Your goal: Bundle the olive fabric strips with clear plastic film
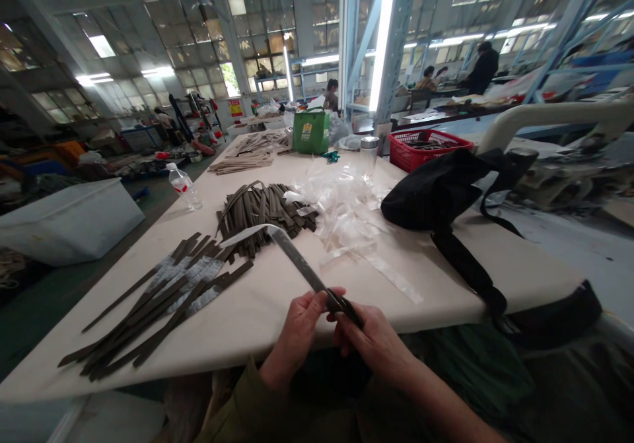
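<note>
Just past the table's front edge, my left hand (303, 324) pinches a long dark fabric strip (296, 256) that slants up and away over the table. A pale, shiny film-like piece (245, 235) trails from its far end. Close on the right, my right hand (369, 337) is closed on the near end of the same strip; its fingertips are partly hidden. Several dark strips with pale wrapping round their middles (163, 298) lie at the left. A heaped pile of similar strips (267, 208) sits beyond my hands, beside crumpled clear plastic (341, 199).
On the table (277, 291) stand a plastic bottle (184, 185), a green bag (311, 131) and a lidded clear flask (368, 152). A black bag (433, 192) with trailing straps lies right, before a red basket (413, 158). A white bin (74, 222) stands left. People work farther back.
</note>
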A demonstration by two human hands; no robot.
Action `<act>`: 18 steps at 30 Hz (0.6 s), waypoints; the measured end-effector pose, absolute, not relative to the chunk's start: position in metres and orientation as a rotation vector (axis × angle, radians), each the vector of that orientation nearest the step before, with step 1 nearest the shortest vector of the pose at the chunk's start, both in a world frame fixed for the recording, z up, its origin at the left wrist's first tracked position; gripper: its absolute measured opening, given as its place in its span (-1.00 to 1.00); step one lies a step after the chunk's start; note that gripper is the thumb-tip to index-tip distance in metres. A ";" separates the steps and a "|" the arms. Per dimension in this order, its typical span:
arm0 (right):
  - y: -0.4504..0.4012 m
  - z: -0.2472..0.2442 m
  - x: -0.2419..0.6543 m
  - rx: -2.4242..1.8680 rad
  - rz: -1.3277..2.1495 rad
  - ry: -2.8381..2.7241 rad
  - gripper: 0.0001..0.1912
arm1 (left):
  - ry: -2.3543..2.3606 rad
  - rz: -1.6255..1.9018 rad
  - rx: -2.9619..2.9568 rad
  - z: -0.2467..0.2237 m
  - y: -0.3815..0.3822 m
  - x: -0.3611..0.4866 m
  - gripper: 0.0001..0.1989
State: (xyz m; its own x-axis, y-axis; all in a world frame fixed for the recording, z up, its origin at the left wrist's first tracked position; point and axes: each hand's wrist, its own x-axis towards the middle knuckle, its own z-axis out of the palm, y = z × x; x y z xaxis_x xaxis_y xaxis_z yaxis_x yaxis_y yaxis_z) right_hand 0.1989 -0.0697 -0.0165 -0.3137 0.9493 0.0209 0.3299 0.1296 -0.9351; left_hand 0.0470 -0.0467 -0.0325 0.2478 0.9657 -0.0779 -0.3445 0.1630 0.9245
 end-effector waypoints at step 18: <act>-0.067 -0.028 0.189 -1.250 1.076 -1.810 -0.63 | 0.816 1.496 0.692 -0.017 -0.030 0.041 -0.66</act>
